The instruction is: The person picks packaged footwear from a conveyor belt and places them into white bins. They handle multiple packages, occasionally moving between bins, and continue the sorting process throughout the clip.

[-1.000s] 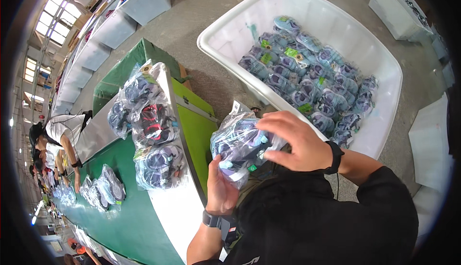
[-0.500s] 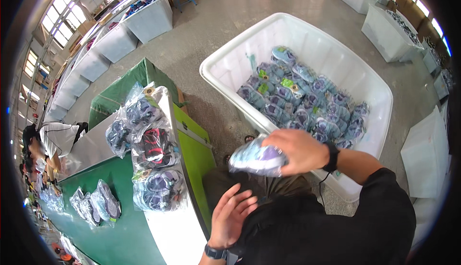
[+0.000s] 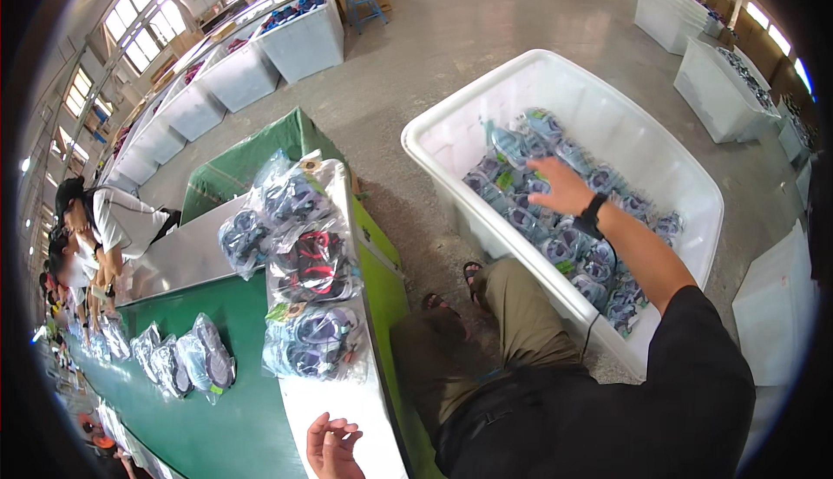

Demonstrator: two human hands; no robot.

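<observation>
My right hand [image 3: 562,187], wearing a black wristband, reaches over a large white plastic bin [image 3: 486,186] with its fingers apart and nothing in them. Just beyond its fingertips is a light blue shoe in a clear bag [image 3: 510,144]; whether it rests on the pile or is still falling I cannot tell. Under and around the hand lie many bagged purple-and-blue shoes [image 3: 599,258]. My left hand [image 3: 333,446] is low over the white tabletop edge [image 3: 325,396], fingers loosely bent and empty. Beside it sit bagged shoes [image 3: 314,340], with a black-and-red bagged pair [image 3: 317,264] behind.
A green conveyor belt [image 3: 243,418] at left carries several bagged shoes [image 3: 206,357]. People [image 3: 121,223] stand along its far end. A green-lined container [image 3: 252,158] stands behind the table. White bins [image 3: 304,41] line the back left, and more [image 3: 720,88] stand at right.
My right hand has moved away over the bin and let go of the bagged shoe it held. My left hand has moved left and down toward the tabletop. The view has shifted.
</observation>
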